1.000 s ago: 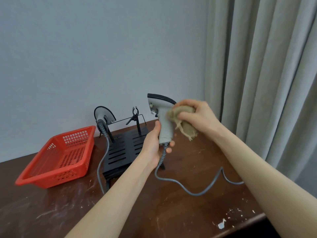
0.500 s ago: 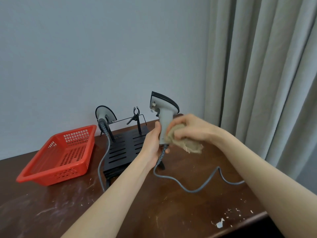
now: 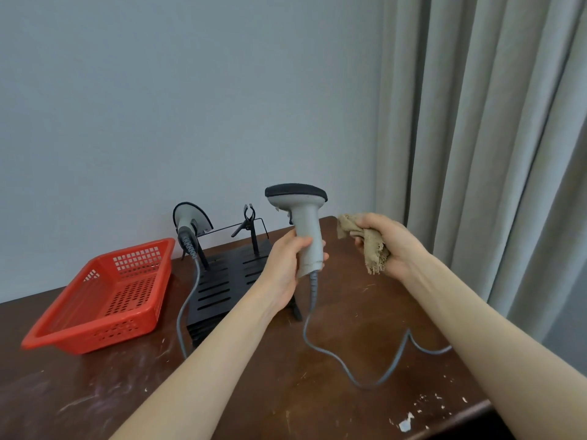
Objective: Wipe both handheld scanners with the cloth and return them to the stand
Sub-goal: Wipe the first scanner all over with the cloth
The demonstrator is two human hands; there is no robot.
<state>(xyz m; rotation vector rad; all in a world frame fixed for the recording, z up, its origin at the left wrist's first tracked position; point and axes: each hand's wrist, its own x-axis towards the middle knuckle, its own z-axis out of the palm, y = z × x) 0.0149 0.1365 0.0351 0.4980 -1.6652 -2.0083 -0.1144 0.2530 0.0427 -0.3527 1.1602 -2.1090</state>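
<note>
My left hand (image 3: 284,268) grips the handle of a grey handheld scanner (image 3: 301,223) with a black top, held upright above the table. Its grey cable (image 3: 349,369) trails down and loops across the tabletop to the right. My right hand (image 3: 389,246) is closed on a crumpled beige cloth (image 3: 365,242), a short gap to the right of the scanner and not touching it. A second grey scanner (image 3: 189,219) sits in the left holder of the black stand (image 3: 219,287). The stand's right clip (image 3: 249,217) holds nothing.
A red plastic basket (image 3: 104,293) stands left of the stand on the dark wooden table (image 3: 254,401). The second scanner's cable (image 3: 185,309) hangs down in front of the stand. Grey curtains (image 3: 492,154) hang at the right, by the table's corner. White flecks dot the front edge.
My right hand has pulled the cloth off the scanner's handle and moved right. My left hand has turned the scanner so its head sits level.
</note>
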